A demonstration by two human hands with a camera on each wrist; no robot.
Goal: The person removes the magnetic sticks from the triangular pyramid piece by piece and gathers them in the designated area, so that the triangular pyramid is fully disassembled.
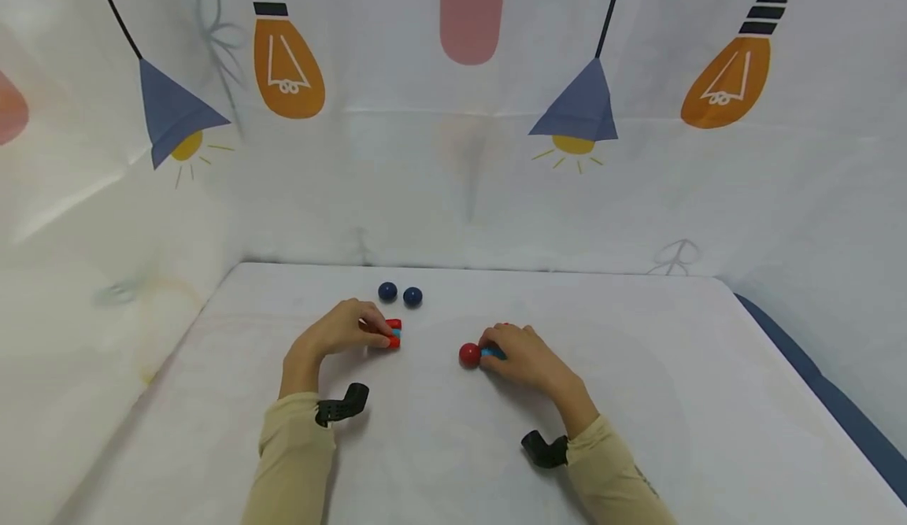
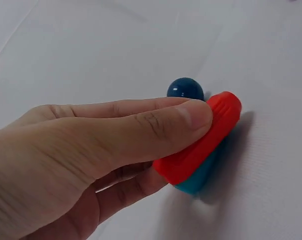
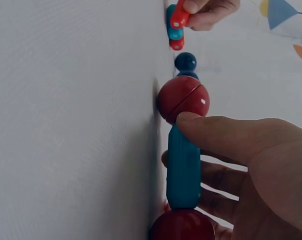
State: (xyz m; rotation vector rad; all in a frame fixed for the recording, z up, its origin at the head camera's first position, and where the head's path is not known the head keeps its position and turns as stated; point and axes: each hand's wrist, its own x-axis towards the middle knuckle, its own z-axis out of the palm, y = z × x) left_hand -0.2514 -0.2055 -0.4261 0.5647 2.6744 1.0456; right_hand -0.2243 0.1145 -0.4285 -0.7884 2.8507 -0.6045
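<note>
My left hand [image 1: 347,327] pinches a red rod [image 2: 201,145] between thumb and fingers. A teal rod [image 2: 203,172] lies against its underside, and another red rod [image 1: 394,323] is on the far side. How many rods the fingers hold is partly hidden. To the right, my right hand [image 1: 527,358] grips a thicker teal rod [image 3: 183,167], with the thumb near its upper end. A red ball [image 3: 183,97] with a seam touches one end of that rod. At its other end sits a second red ball [image 3: 182,227], cut off by the right wrist view's edge.
Two dark blue balls [image 1: 387,291] rest on the white table [image 1: 439,446] just beyond my left hand. Behind the table's back edge hangs a white sheet [image 1: 425,179] printed with lamps and bulbs. Black camera mounts [image 1: 343,405] stick out from both wrists.
</note>
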